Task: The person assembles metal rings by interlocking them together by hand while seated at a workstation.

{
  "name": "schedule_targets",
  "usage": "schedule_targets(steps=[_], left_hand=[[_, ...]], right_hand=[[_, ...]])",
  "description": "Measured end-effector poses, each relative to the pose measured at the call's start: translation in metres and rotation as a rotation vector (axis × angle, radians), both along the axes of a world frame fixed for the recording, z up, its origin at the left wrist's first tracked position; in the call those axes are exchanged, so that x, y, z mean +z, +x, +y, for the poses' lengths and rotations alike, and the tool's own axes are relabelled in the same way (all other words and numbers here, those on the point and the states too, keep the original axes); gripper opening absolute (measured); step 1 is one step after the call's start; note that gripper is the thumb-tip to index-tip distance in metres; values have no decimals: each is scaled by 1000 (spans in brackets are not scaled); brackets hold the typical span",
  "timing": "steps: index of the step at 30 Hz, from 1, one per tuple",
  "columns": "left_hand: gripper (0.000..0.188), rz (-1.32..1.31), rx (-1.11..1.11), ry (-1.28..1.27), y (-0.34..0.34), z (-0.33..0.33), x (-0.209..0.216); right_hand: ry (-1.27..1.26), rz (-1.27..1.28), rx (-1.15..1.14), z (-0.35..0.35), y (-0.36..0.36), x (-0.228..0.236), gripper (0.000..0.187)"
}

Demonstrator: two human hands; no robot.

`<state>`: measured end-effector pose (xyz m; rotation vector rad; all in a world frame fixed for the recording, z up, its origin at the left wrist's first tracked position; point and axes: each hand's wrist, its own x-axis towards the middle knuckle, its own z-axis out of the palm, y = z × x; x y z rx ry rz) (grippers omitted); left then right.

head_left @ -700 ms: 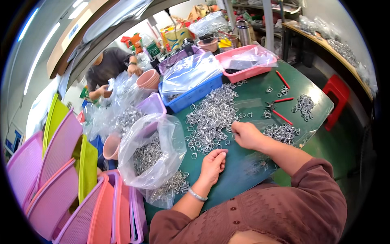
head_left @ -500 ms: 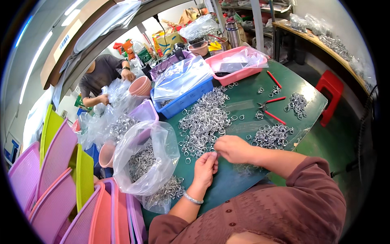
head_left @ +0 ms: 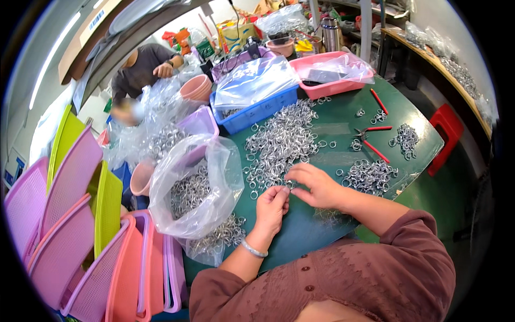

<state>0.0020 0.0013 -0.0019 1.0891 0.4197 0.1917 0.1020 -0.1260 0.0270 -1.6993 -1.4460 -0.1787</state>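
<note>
Most rings (head_left: pixel 281 142) lie unsorted at twelve o'clock; your left hand (head_left: pixel 272 206) and right hand (head_left: pixel 316 185) pinch one ring together, small pile (head_left: pixel 370 174) done at three.

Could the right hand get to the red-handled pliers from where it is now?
Probably yes. The right hand rests at the big ring pile's near edge, and the red-handled pliers lie open on the green table beyond it, with only loose rings between.

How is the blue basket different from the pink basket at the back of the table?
The blue basket is darker and sits nearer the big pile of metal rings; the pink basket sits further right, beside it. The blue one's clear plastic liner puffs up high, while the pink one's lies flatter. Both are plastic crates lined with clear bags on the green table.
</note>
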Motion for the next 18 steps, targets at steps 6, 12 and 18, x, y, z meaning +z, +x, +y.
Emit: schedule_targets(steps=[6, 12, 18], left_hand=[[8, -61, -22, 118, -3, 5, 0], [5, -80, 13, 20, -4, 1, 2], [5, -81, -17, -77, -5, 6, -1]], right_hand=[[-106, 520, 143, 0, 8, -20, 27], [-43, 880, 154, 2, 5, -26, 28], [7, 924, 193, 4, 5, -24, 32]])
